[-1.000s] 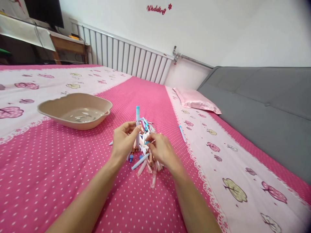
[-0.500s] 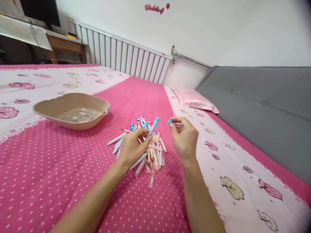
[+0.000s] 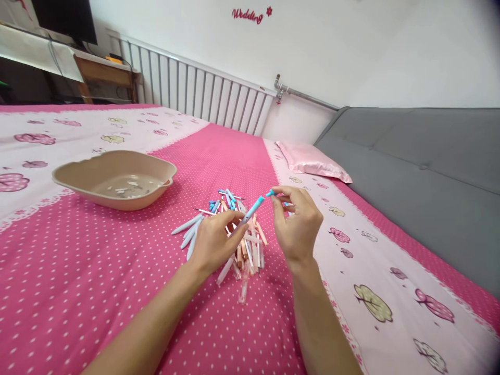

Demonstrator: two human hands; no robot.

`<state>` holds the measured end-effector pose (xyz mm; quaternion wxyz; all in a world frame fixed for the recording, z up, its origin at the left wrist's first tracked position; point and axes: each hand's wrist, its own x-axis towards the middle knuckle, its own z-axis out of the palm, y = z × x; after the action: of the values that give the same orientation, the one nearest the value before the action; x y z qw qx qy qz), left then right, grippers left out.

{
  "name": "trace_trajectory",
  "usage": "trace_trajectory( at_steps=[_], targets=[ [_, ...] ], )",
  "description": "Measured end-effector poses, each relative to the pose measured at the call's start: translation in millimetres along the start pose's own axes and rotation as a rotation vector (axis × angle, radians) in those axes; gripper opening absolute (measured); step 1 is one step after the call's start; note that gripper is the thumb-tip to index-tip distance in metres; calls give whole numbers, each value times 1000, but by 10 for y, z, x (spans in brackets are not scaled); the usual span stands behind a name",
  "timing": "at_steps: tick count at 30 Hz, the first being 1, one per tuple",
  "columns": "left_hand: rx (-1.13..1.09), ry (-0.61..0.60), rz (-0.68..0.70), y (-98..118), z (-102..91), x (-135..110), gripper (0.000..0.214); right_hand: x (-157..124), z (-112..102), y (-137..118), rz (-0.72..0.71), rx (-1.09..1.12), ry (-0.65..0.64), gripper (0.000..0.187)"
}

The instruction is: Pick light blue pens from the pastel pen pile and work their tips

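My left hand (image 3: pixel 216 239) is closed round a light blue pen barrel (image 3: pixel 253 208), which tilts up to the right. Between thumb and forefinger, my right hand (image 3: pixel 297 221) pinches a small bright blue pen part (image 3: pixel 270 193), possibly an end plug. That part is close to the barrel's upper end; whether they touch is hard to tell. Another bit of blue shows behind my right fingers, mostly hidden. Beneath my hands lies a pile of pen parts (image 3: pixel 250 250): pink and clear barrels, thin refills and several pale blue pieces (image 3: pixel 187 224) at its left. My left hand covers part of it.
A beige basin (image 3: pixel 117 200) with small white bits inside stands on the pink dotted bedspread (image 3: pixel 222 151) to the left. Farther off lie a pink pillow (image 3: pixel 312 159) and a grey padded headboard (image 3: pixel 414 172). A white radiator (image 3: pixel 195 83) runs along the wall.
The upper end of the barrel in my left hand has moved right and tilted lower, nearer the small blue part. My right hand has shifted only slightly.
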<state>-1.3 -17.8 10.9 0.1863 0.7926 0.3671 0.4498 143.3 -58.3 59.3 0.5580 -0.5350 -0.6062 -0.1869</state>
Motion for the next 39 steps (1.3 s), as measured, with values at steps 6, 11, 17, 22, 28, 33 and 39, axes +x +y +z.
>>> trace_trajectory(
  at_steps=[6, 11, 17, 22, 28, 33, 39],
  targets=[
    [-3, -4, -4, 9, -3, -9, 15, -3, -4, -25, -9, -33, -57, 16],
    [6, 5, 4, -8, 8, -11, 16, -12, -10, -27, -26, -59, -67, 17],
    [29, 3, 0, -6, 10, -15, 15, -19, -3, -25, -36, -98, -86, 18],
    [36, 8, 4, -10, 10, -16, 15, -21, -1, -32, -56, -114, -81, 18],
    [20, 16, 3, -12, 5, -12, 14, -25, 9, -39, -50, -101, -124, 23],
    [11, 15, 3, -7, 1, -12, 13, -25, 14, -49, -27, -54, -145, 28],
    [-9, 20, 6, -19, 13, -17, 14, -19, 7, -68, 12, 0, -126, 27]
  ],
)
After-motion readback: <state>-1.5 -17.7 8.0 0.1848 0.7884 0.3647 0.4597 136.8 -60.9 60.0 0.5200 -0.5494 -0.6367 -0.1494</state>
